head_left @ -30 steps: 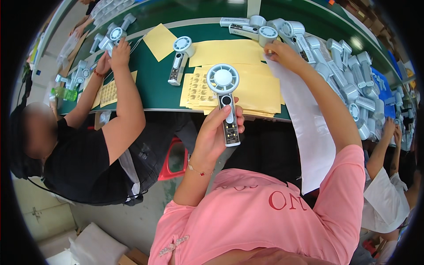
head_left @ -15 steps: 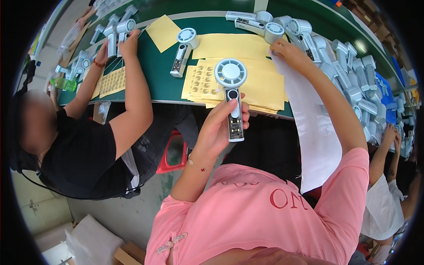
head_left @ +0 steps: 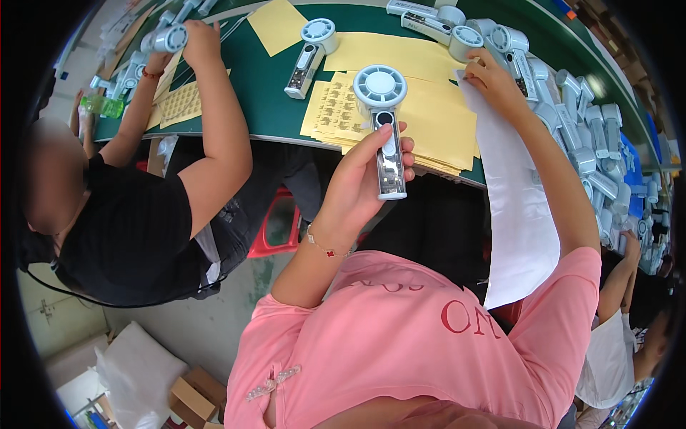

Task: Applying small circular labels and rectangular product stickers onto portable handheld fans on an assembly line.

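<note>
My left hand (head_left: pixel 357 175) is wrapped round the handle of a pale blue handheld fan (head_left: pixel 390 161), its round grille upward and my thumb on the front by the button. The lower handle is clear, with parts showing inside. Farther off to the right, my right hand (head_left: pixel 494 80) has its fingers bent and drawn together at the upper end of a long white sheet (head_left: pixel 511 207). What those fingertips hold, if anything, I cannot make out. Just beyond them is the head of another fan (head_left: pixel 466 41). The white sheet hangs over the table's edge under my right forearm.
Yellow label sheets (head_left: pixel 436 132) lie stacked on the green table (head_left: pixel 250 93), beside a single fan (head_left: pixel 309 61). Many fans (head_left: pixel 564 118) are piled at the right. On the left a co-worker (head_left: pixel 128 222) handles a fan near a green bottle (head_left: pixel 103 106). A red stool (head_left: pixel 275 229) stands below.
The view has shifted, so the table sits higher in it. My left hand keeps the fan upright. My right hand has moved slightly right, by the sheet's top. The co-worker's fan has turned sideways.
</note>
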Demonstrator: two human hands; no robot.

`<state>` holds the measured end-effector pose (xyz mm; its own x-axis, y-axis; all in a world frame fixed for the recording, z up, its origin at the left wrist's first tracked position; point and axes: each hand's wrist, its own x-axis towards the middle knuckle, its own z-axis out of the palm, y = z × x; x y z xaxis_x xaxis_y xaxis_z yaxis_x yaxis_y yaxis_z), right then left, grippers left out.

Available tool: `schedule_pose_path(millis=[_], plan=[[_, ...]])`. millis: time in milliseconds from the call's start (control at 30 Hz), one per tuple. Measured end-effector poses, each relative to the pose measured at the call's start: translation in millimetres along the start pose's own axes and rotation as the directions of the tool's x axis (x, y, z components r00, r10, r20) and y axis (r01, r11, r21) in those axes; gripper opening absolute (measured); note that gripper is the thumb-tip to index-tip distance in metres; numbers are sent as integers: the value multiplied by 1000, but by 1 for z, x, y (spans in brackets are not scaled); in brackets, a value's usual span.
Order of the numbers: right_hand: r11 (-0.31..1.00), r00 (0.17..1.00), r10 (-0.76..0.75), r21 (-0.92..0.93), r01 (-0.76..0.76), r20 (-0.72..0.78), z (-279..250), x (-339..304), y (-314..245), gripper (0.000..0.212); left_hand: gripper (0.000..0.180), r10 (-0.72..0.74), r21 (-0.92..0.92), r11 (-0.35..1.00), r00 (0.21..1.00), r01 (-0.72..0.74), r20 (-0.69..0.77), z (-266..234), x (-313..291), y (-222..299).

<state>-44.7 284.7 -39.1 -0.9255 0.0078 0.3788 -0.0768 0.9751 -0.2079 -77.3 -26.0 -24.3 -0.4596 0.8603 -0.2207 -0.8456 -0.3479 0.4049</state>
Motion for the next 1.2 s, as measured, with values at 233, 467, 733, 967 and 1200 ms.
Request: schedule_pose_path(millis=[233,467,733,967,1200], plan=[[999,996,46,-9,-45,73,0,1,3,8,32,-13,-17,1000,1000,13,22,-3,-2,-3],[1000,998,-16,-14,17,67,5,6,5,6,37,-14,22,1000,1000,14,-3,-3,-3,-5],[993,997,-67,-99,64,-27,5,0,-5,8,37,-5,24,1000,1000,5,-9,-7,-2,-5],[995,996,-70,-75,66,-60,3,2,-1,6,37,-3,22,1000,1000,3,-26,-7,-1,-4],[865,916,399,350,-360,-43,1,-1,2,7,30,-15,-35,999,1000,15,-12,-12,1,-6]])
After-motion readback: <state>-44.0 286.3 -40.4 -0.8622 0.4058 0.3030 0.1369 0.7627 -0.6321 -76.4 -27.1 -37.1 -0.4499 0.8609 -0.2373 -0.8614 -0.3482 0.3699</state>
